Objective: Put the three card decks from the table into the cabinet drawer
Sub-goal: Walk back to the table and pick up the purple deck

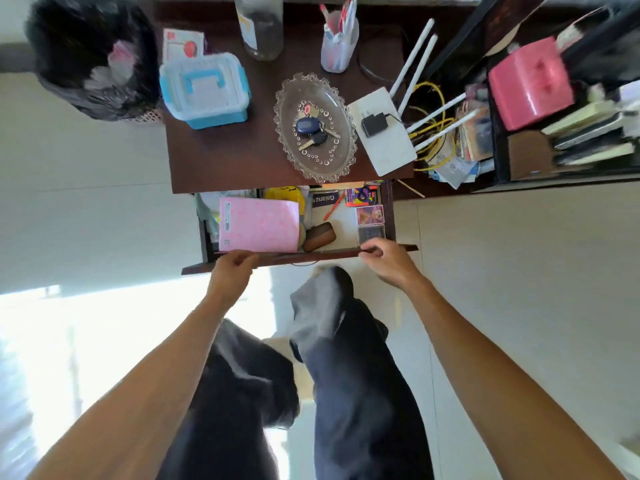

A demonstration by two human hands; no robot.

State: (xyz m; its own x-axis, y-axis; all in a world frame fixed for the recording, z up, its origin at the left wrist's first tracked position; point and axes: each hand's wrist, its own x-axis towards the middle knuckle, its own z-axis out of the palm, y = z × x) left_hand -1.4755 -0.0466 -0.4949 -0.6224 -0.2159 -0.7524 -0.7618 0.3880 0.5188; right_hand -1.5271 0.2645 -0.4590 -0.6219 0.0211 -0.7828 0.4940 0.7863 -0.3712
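Note:
The cabinet drawer [301,257] stands pulled out under the dark tabletop. Three card decks lie in a column along its right side: a colourful one [362,196] at the back, a purple one [370,215] in the middle, a dark one [371,233] nearest me. My left hand [231,270] has its fingers curled over the drawer's front edge on the left. My right hand [387,258] rests on the front edge at the right, fingertips just below the dark deck, holding nothing loose.
The drawer also holds a pink notebook [259,224], a brown case [318,236], a red pen [334,206] and a yellow item. On the table [221,157] sit a glass dish with keys [314,126], a blue-lidded box [205,90], a pen cup and a white router [386,131]. My legs stand below.

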